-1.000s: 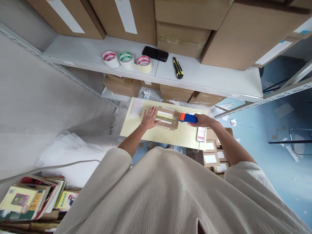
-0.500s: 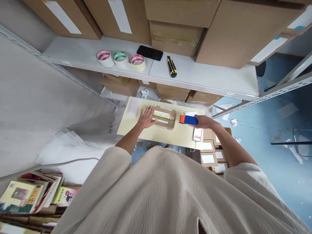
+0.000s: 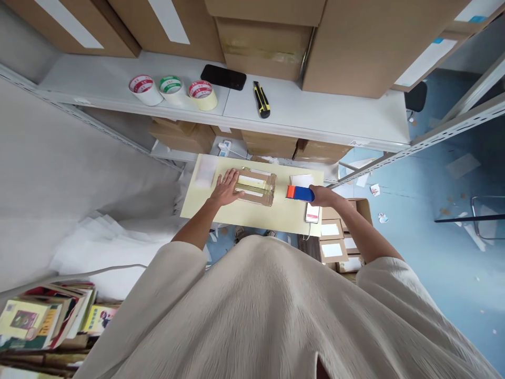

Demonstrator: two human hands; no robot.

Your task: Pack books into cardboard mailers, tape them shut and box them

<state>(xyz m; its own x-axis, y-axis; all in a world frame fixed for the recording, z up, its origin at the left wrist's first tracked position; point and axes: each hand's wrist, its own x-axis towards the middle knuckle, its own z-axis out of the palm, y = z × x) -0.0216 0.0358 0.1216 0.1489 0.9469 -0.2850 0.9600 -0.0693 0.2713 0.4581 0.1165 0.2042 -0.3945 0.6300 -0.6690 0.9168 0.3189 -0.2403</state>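
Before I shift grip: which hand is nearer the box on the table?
Left. The left hand rests on the left end of the box; the right hand, holding a blue tool, is apart, to its right.

Tape rolls [image 3: 174, 97], book covers [image 3: 24, 319], package labels [image 3: 251, 182], all with illegible print

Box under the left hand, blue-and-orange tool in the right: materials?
Box: likely cardboard, from its matte brown faces; the shiny tape on it looks like plastic film.
Blue-and-orange tool: probably plastic, going by its even, saturated colour; painted metal can't be ruled out.
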